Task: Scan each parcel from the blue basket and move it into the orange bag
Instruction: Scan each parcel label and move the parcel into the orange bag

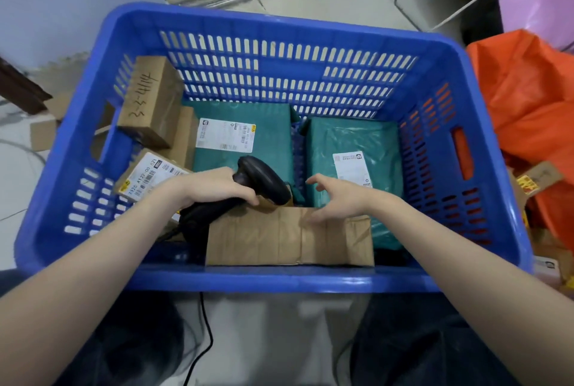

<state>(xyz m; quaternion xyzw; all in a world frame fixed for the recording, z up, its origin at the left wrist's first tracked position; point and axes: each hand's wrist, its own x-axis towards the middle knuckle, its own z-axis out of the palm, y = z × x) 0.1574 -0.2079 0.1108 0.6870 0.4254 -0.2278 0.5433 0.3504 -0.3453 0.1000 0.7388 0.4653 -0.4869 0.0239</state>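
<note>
Left hand (214, 188) is gripping the black handheld barcode scanner (264, 179) ready to scan, while the right hand (337, 199), fingers spread, is probably reaching for the flat brown cardboard parcel (289, 238) in the blue slotted plastic basket (279, 280).

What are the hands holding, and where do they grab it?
The left hand grips the black scanner by its handle, just below the head. The right hand holds nothing; it hovers open over the cardboard box.

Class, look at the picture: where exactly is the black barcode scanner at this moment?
In the head view, the scanner is inside the blue basket, left of centre, gripped by the left hand above the plain cardboard box.
</note>
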